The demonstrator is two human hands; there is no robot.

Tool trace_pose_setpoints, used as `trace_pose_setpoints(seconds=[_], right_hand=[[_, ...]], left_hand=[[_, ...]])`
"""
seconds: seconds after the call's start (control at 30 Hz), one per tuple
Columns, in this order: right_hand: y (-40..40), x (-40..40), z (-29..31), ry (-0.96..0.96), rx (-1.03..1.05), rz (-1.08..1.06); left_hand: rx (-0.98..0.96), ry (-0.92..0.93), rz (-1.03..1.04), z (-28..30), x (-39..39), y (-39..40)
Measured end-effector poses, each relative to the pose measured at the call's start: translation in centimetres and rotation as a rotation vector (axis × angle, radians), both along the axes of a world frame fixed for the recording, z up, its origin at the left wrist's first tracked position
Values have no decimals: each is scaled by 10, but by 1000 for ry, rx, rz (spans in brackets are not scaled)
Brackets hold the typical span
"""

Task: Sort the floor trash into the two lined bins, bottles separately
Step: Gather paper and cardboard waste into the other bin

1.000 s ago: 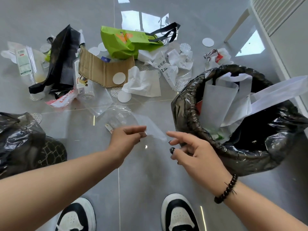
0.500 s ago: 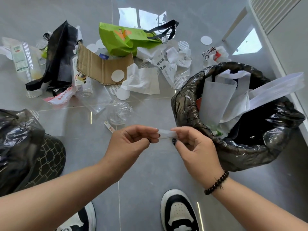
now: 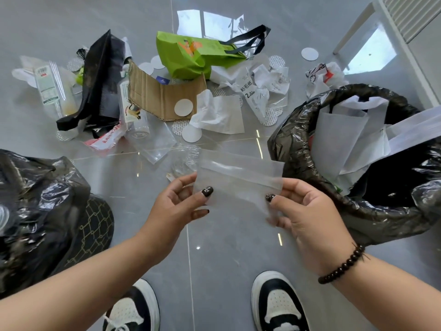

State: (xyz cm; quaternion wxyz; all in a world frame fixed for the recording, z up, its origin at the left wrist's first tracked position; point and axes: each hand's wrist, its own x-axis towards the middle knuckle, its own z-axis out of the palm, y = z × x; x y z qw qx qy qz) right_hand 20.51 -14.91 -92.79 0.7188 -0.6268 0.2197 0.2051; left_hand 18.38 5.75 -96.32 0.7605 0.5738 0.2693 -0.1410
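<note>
Pinching a clear plastic bag [image 3: 238,180] between both hands, right lined bin [image 3: 298,149] holding white bags [image 3: 338,139].

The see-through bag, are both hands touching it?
Touching. The head view shows the left hand and right hand each pinching a side of the clear plastic bag, thumbs on top.

In the centre of the frame, the left hand [image 3: 177,206] and right hand [image 3: 303,211] each pinched one side edge of a clear plastic bag [image 3: 238,180], holding it spread flat above the grey floor [image 3: 226,254]. At right stood a black-lined bin [image 3: 298,149] holding white bags; another black-lined bin [image 3: 35,206] sat at left. Across the top lay a green bag [image 3: 191,56], cardboard [image 3: 162,94] and crumpled white paper [image 3: 219,115].
</note>
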Motion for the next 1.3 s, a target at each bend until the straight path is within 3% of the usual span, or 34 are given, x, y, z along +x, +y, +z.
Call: trace_pose_setpoints(seconds=[0.13, 0.27, 0.5, 0.7, 0.8, 0.97, 1.1, 1.17, 1.3], right_hand=[[8, -4, -2, -73, -268, 273], [15, -8, 1, -118, -210, 370], [19, -2, -4, 85, -6, 177], [20, 5, -12, 259, 264, -1], [20, 7, -12, 245, 304, 3], [23, 6, -10, 196, 227, 68], [21, 4, -4, 158, 215, 59], [20, 5, 4, 117, 163, 60], [13, 7, 23, -124, -204, 164]], left_hand=[[130, -21, 39, 3, 3, 9], [236, 6, 8, -2, -1, 17], [168, -4, -148, 4, -11, 19], [-148, 198, -77, 6, -2, 26], [-169, 198, -121, 8, 0, 34], [-234, 269, -183, 8, 0, 42], [48, 258, -143, 3, 1, 32], [81, 203, -113, 4, 2, 26], [20, 127, -91, 13, 10, 14]])
